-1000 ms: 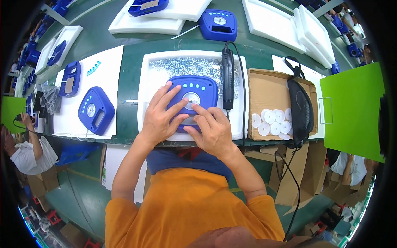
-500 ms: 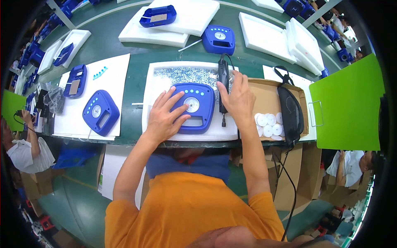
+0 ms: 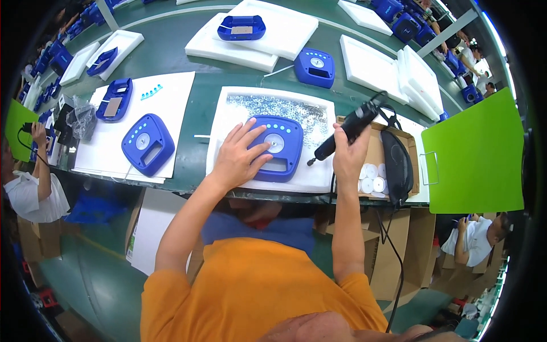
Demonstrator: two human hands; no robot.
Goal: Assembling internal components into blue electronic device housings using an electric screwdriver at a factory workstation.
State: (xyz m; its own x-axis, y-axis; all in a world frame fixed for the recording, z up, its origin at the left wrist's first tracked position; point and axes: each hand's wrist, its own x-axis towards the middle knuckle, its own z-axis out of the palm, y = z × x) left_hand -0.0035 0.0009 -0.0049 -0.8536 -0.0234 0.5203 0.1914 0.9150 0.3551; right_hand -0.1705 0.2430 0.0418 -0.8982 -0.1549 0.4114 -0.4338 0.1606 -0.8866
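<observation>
A blue plastic housing (image 3: pixel 292 142) with a row of light-blue dots and a round metal disc (image 3: pixel 276 142) lies on a white foam tray (image 3: pixel 218 122). Across the housing's left side rests my left hand (image 3: pixel 236 158), fingers spread, fingertips near the disc. My right hand (image 3: pixel 350 155) grips a black electric screwdriver (image 3: pixel 352 126), raised and tilted, its tip pointing down and left. That tip is to the right of the housing and apart from it. Many small metal parts (image 3: pixel 313 114) fill the back of the tray.
At right, a cardboard box (image 3: pixel 376 137) holds white discs (image 3: pixel 371 178); a black pouch (image 3: pixel 397 162) lies over its edge. On the left sheet are another blue housing (image 3: pixel 163 145) and a blue shell (image 3: pixel 115 97). A green panel (image 3: pixel 476 154) stands far right.
The screwdriver, upright beside my right hand before, is now held in it, tilted and shifted right. My left hand stays on the housing. The whole view has shifted slightly.
</observation>
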